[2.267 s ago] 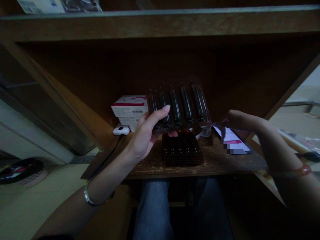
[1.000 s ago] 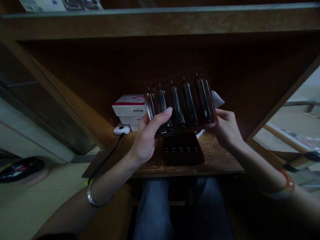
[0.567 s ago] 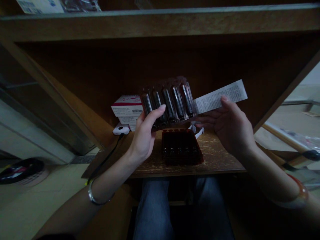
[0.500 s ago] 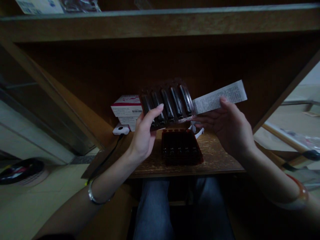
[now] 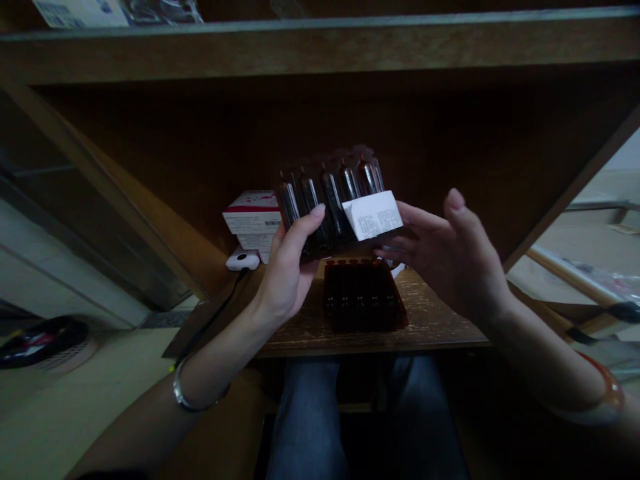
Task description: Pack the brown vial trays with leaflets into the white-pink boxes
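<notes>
My left hand (image 5: 286, 275) grips a clear plastic pack of dark ampoules (image 5: 327, 200) by its left end, thumb across the front. The pack is held up, slightly tilted, above the wooden desk. A printed paper leaflet (image 5: 374, 215) lies folded over the pack's lower right corner. Beside that corner is my right hand (image 5: 453, 257), its thumb raised and its fingers stretched toward the leaflet and pack; the fingertips are partly hidden behind them. Below, more dark ampoule packs (image 5: 364, 297) sit on the desk.
Small white and pink boxes (image 5: 253, 217) are stacked at the back left of the desk (image 5: 295, 337). A white device (image 5: 243, 260) with a black cable lies before them. A shelf edge (image 5: 320, 53) runs overhead. A basket (image 5: 65, 353) stands on the floor at left.
The leaflet, stretched out to the right before, is now folded over the front of the ampoule pack. My right thumb has lifted off it. My left hand keeps its grip.
</notes>
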Demonstrator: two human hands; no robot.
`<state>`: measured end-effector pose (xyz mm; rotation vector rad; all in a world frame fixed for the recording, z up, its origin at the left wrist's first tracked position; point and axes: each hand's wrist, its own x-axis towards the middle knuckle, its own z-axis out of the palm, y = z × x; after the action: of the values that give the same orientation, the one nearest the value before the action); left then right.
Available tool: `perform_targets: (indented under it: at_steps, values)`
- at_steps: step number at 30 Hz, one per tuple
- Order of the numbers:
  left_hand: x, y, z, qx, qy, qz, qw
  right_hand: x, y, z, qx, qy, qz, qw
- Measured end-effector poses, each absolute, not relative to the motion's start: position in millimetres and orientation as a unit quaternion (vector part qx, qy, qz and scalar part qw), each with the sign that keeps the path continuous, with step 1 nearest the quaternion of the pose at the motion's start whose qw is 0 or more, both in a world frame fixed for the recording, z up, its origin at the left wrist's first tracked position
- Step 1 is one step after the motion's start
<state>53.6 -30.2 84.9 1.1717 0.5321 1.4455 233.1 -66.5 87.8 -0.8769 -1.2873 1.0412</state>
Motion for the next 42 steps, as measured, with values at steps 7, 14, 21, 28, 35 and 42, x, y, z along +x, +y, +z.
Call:
perform_targets:
  at_steps: [7,14,21,28,35,42]
  values:
    - [57.2,-35.4,81.1,0.522,0.237,0.577,0.582,230.2,-57.7,77.5,-0.325,-0.522,0.511,0.601]
    - [58.7,-40.9,76.7,0.568,0.264,0.575,0.526,232.7,-54.9,77.7,-0.308,-0.509,0.562,0.575]
    - [58.6,-38.8,74.8,0.601,0.283,0.536,0.521,235.5,-47.3,70.9,-0.323,-0.500,0.571,0.565]
    - [59.4,-36.3,79.4,0.663,0.277,0.495,0.488,242.7,-43.3,78.2,-0.343,-0.497,0.587,0.539]
    - [33.1,-2.8,106.0,0.737,0.226,0.472,0.428,243.6,-45.8,83.6,-0.334,-0.490,0.545,0.593]
    - [-28.9,114.1,130.0,0.777,0.332,0.476,0.245,253.1,-49.9,97.6,-0.355,-0.477,0.512,0.620]
